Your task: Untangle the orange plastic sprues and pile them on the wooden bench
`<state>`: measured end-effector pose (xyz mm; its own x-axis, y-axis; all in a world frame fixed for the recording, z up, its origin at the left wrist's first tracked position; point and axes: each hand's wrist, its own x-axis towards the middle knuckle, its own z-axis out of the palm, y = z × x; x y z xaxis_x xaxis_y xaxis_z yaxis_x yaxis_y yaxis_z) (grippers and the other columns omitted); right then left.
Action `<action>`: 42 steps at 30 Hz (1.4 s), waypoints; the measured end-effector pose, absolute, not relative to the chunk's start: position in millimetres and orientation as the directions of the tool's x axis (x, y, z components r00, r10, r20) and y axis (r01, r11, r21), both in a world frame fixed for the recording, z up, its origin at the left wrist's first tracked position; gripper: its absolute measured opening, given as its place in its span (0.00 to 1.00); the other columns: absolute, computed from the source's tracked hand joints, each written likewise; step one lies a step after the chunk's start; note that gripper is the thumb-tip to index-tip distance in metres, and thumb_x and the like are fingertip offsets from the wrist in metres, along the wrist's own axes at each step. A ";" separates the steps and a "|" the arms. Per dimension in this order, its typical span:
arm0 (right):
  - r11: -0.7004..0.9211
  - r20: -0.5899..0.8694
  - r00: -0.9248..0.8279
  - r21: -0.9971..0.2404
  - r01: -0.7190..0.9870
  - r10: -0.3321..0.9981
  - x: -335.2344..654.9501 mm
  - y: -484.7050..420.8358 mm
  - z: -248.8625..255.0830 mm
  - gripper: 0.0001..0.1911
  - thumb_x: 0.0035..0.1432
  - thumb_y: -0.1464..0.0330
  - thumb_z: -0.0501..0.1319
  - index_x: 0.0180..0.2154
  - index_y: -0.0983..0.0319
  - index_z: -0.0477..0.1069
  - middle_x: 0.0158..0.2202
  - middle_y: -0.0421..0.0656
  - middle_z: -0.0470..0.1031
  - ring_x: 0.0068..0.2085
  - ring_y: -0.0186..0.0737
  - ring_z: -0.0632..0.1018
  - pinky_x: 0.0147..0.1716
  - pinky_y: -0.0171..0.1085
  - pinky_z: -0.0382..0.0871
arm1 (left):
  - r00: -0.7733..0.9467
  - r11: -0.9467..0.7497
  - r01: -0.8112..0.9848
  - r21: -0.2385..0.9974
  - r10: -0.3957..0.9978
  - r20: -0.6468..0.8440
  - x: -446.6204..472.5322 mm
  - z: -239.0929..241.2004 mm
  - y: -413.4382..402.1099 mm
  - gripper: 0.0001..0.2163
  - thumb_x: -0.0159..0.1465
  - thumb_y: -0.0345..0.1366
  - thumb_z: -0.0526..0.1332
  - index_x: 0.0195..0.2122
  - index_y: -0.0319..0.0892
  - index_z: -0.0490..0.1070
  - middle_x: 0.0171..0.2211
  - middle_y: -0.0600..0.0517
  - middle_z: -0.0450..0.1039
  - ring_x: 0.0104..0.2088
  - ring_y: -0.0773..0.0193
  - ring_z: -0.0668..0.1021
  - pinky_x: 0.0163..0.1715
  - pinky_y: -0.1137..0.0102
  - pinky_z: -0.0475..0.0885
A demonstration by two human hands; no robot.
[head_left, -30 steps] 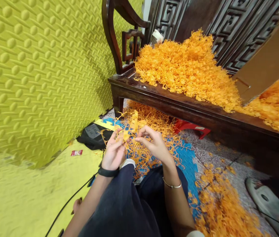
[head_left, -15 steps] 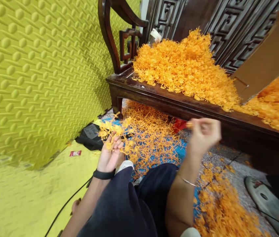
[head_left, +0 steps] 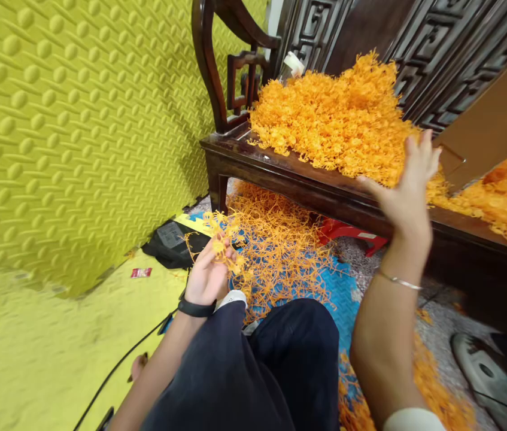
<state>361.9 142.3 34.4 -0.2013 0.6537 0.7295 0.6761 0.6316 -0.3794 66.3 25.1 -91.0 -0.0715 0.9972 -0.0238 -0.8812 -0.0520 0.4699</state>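
Observation:
My left hand (head_left: 212, 269) is closed on a small cluster of orange plastic pieces (head_left: 221, 236), which look like flower shapes on thin stems. The cluster sticks up past the fingertips. My right hand (head_left: 408, 188) is raised in front of the bench edge, slightly blurred, its fingers spread and nothing seen in them. Behind it, a large heap of orange plastic pieces (head_left: 325, 123) lies on the dark wooden bench (head_left: 289, 170). Below the bench, a pile of thin orange stems (head_left: 275, 251) covers part of the blue mat (head_left: 345, 287).
A brown cardboard sheet (head_left: 491, 108) leans across the bench at the right. Under the seat is a red plastic stool (head_left: 365, 236). A black bag (head_left: 170, 242) and red wrapper (head_left: 140, 272) lie at left. Another person's shoe (head_left: 482, 365) is at lower right, near loose orange pieces (head_left: 437, 383).
My right hand has opened from a pinch on a small orange bit and moved up and right towards the bench heap. The bit no longer shows. My left hand keeps its cluster.

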 end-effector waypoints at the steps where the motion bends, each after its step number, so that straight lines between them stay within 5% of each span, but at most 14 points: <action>1: 0.597 0.760 -0.113 -0.400 0.695 0.640 348.3 140.4 25.9 0.36 0.52 0.62 0.62 0.59 0.54 0.49 0.65 0.40 0.39 0.64 0.46 0.34 0.61 0.50 0.27 | -0.071 -0.052 -0.864 0.501 0.997 -0.018 67.4 -90.2 24.9 0.09 0.53 0.27 0.62 0.36 0.37 0.70 0.30 0.53 0.67 0.25 0.71 0.68 0.30 0.73 0.69; 3: 0.592 0.710 -0.038 -0.556 0.584 0.704 318.2 124.3 2.4 0.30 0.54 0.63 0.60 0.57 0.55 0.54 0.62 0.43 0.50 0.63 0.46 0.50 0.60 0.52 0.44 | -0.084 -0.056 -0.816 0.575 0.996 -0.021 70.9 -88.0 24.5 0.10 0.51 0.29 0.65 0.35 0.38 0.70 0.30 0.53 0.67 0.26 0.71 0.68 0.29 0.73 0.69; 5: 0.556 0.532 -0.174 -0.750 0.359 0.829 288.6 101.2 -20.5 0.18 0.58 0.63 0.56 0.51 0.56 0.64 0.52 0.45 0.67 0.54 0.43 0.68 0.52 0.48 0.62 | -0.121 -0.060 -0.747 0.662 0.991 -0.047 75.2 -85.4 23.2 0.11 0.50 0.30 0.66 0.35 0.38 0.71 0.31 0.52 0.68 0.28 0.70 0.70 0.30 0.75 0.68; 7: 0.458 0.353 -0.383 -0.860 0.226 0.853 263.7 80.7 -34.1 0.11 0.58 0.64 0.56 0.42 0.59 0.70 0.41 0.44 0.74 0.43 0.39 0.75 0.44 0.42 0.68 | -0.167 -0.065 -0.674 0.736 0.984 -0.066 79.4 -82.8 21.2 0.12 0.48 0.30 0.68 0.35 0.39 0.71 0.33 0.52 0.69 0.32 0.69 0.71 0.31 0.76 0.68; 11: 0.374 0.207 -0.581 -0.909 0.183 0.787 232.6 59.2 -33.9 0.11 0.51 0.65 0.62 0.38 0.62 0.70 0.31 0.41 0.75 0.34 0.35 0.76 0.37 0.35 0.69 | -0.216 -0.112 -0.585 0.804 0.976 -0.021 84.0 -78.3 17.4 0.13 0.45 0.30 0.70 0.33 0.40 0.72 0.31 0.55 0.70 0.31 0.70 0.72 0.32 0.77 0.68; 16: 0.452 0.292 -0.544 -0.872 0.187 0.787 220.5 55.8 -32.8 0.06 0.52 0.66 0.61 0.29 0.62 0.68 0.26 0.37 0.70 0.29 0.31 0.71 0.31 0.32 0.65 | -0.216 -0.114 -0.532 0.839 0.976 -0.004 83.7 -76.1 15.8 0.12 0.44 0.29 0.70 0.30 0.39 0.73 0.29 0.55 0.70 0.29 0.70 0.71 0.30 0.77 0.67; 22: 0.417 0.333 -0.413 -0.899 0.131 0.847 232.5 61.3 -35.9 0.10 0.47 0.65 0.66 0.29 0.62 0.67 0.28 0.38 0.67 0.32 0.33 0.69 0.32 0.34 0.63 | -0.013 -0.019 -0.476 0.879 1.000 0.014 80.6 -81.0 14.2 0.10 0.51 0.32 0.66 0.35 0.38 0.74 0.22 0.55 0.68 0.21 0.72 0.66 0.22 0.77 0.61; 29: 0.325 0.218 -0.627 -0.944 0.060 0.748 248.6 61.8 -32.9 0.10 0.46 0.67 0.66 0.29 0.62 0.66 0.27 0.38 0.65 0.30 0.31 0.67 0.31 0.34 0.63 | 0.139 0.068 -0.433 0.899 0.990 -0.008 79.4 -83.3 12.7 0.08 0.50 0.33 0.68 0.26 0.38 0.70 0.22 0.56 0.66 0.20 0.73 0.66 0.20 0.78 0.61; 36: 0.399 0.171 -0.698 -0.900 0.176 0.695 247.5 62.8 -34.2 0.08 0.50 0.67 0.64 0.33 0.62 0.70 0.29 0.39 0.67 0.32 0.33 0.69 0.34 0.35 0.63 | -0.005 -0.011 -0.376 0.926 1.000 0.009 80.3 -87.4 15.8 0.10 0.49 0.33 0.68 0.31 0.39 0.72 0.27 0.54 0.71 0.30 0.67 0.73 0.34 0.73 0.68; 42: 0.423 0.240 -0.608 -0.889 0.175 0.757 239.1 65.9 -40.6 0.05 0.54 0.67 0.60 0.29 0.62 0.69 0.30 0.40 0.70 0.34 0.34 0.71 0.36 0.35 0.64 | -0.111 -0.044 -0.541 0.840 0.994 -0.019 81.5 -78.4 17.4 0.09 0.48 0.33 0.69 0.27 0.38 0.69 0.22 0.55 0.70 0.19 0.70 0.72 0.24 0.74 0.67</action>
